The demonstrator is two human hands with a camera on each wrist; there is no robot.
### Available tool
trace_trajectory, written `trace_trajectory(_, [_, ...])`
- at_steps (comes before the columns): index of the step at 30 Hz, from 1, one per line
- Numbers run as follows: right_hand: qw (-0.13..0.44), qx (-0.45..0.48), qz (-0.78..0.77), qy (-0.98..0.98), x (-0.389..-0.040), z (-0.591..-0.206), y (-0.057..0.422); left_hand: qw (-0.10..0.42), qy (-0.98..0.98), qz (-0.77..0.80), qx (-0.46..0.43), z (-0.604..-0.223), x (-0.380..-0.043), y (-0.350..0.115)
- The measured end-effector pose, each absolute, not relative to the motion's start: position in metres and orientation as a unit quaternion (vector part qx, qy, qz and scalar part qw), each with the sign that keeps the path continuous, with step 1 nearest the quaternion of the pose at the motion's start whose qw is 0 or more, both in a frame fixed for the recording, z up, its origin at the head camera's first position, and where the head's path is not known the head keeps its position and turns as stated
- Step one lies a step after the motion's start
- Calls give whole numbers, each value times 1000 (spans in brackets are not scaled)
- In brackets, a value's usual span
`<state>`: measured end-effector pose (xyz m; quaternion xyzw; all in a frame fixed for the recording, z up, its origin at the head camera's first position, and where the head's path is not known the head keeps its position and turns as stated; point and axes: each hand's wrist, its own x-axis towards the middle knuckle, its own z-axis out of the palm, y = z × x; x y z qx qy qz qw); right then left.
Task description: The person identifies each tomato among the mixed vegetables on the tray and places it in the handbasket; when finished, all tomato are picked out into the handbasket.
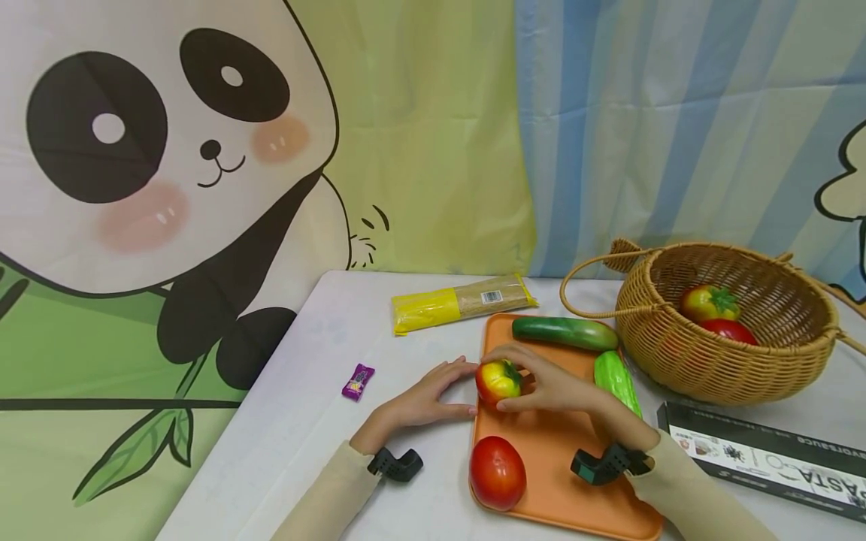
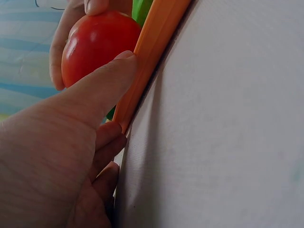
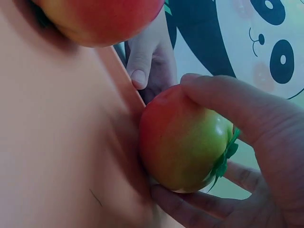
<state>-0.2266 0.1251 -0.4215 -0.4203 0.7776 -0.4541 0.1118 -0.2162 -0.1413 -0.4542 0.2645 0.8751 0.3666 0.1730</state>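
Head: tomato (image 1: 498, 381) between right fingers (image 1: 516, 352)

Bright and even, that was the head view: soft light spread over the white cloth-covered bench (image 1: 298, 443), with only faint shadows. The black-and-white printed pasta box (image 1: 764, 458) kept its large letters sharp, its smallest print too tiny to read. Down at the wrists, things went dimmer and greyer! On the left, a soft dark shadow ran beside the edge of the flat orange tray (image 1: 561, 458), the bench fading to dull grey. Over on the right, a pale gleam sat on the glossy round red-and-green tomato (image 3: 183, 142), while the tray's surface looked hazy and soft.
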Motion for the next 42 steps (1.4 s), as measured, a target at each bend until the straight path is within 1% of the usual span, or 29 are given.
trace_trajectory(23, [132,-379,-464,789,-210,-416,136,159,877,353,284,-455,-218,-141])
trace_trajectory(32, [119,-377,-462,794,-205,-413,145,164,876,360,276,-454,-217,-141])
trace_trajectory(42, [105,-362,-460,804,-197,-399,155,169,877,361,269,-452,-215,-141])
